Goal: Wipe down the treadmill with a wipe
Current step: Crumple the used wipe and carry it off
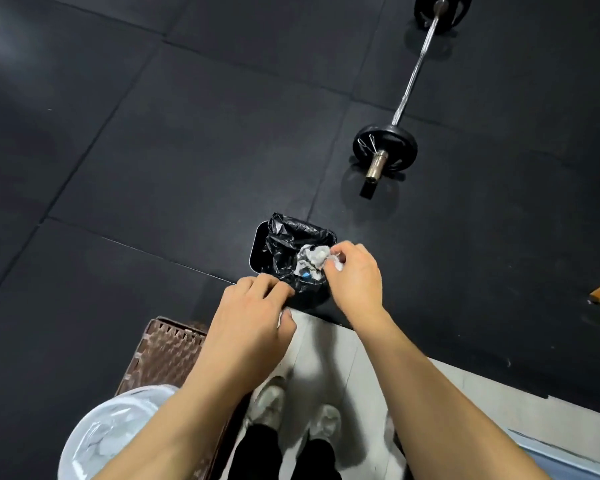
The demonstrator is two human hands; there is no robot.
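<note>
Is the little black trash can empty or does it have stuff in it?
It has stuff in it. Crumpled white trash lies inside the black bag lining the trash can. How full it is below that, I cannot tell.

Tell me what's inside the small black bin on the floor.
The bin holds a crumpled black bag with white crumpled paper and a blue scrap on top. The right hand covers part of the opening, and anything deeper is hidden.

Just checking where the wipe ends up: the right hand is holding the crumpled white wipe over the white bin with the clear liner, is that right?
Not quite. In the head view, the right hand pinches the crumpled white wipe over the small bin with the black liner, not the white bin, which stands nearer, by the person's left arm.
</note>
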